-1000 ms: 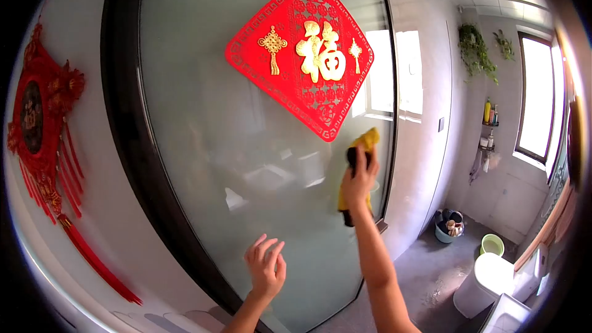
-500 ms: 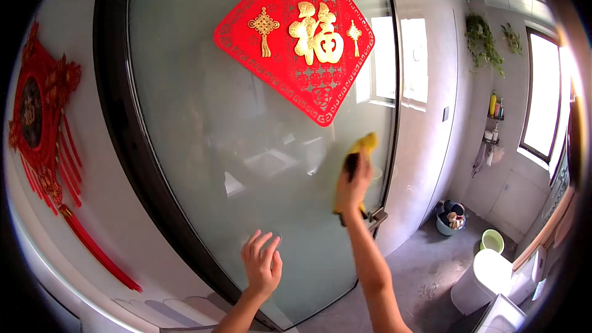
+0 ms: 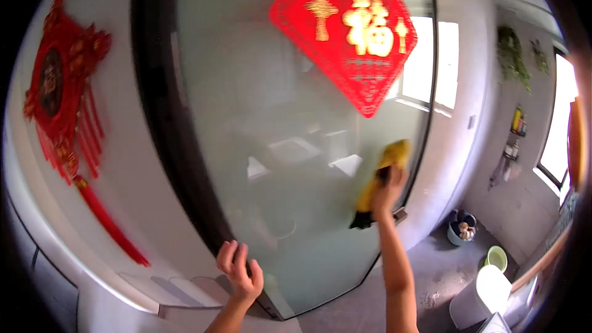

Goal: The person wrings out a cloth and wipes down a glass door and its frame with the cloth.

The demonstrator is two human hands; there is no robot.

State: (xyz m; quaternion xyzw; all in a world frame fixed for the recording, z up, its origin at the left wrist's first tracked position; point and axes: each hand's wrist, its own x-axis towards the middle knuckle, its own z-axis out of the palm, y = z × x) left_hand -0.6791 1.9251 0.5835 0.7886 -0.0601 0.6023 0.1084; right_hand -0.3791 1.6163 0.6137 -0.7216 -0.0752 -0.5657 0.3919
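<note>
A yellow and black cloth [image 3: 374,188] lies against the glass door [image 3: 296,203], low on its right side near the dark frame. My right hand [image 3: 390,190] holds it with the fingers wrapped over its dark part. My left hand [image 3: 239,271] is raised at the door's lower left, close to the dark frame edge, with its fingers apart and nothing in them. Above the cloth, a red diamond-shaped decoration [image 3: 345,43] with gold characters is on the glass.
On the left wall hangs a red tasselled ornament [image 3: 55,86]. Beyond the door at right are a blue basin [image 3: 457,234] with items, a green basin [image 3: 495,259], a white toilet [image 3: 481,299], a wall shelf [image 3: 511,148] and a window [image 3: 558,123].
The view has shifted, so the door and decoration appear further right. My right hand and the cloth sit lower on the glass. My left hand has moved left and down toward the door frame.
</note>
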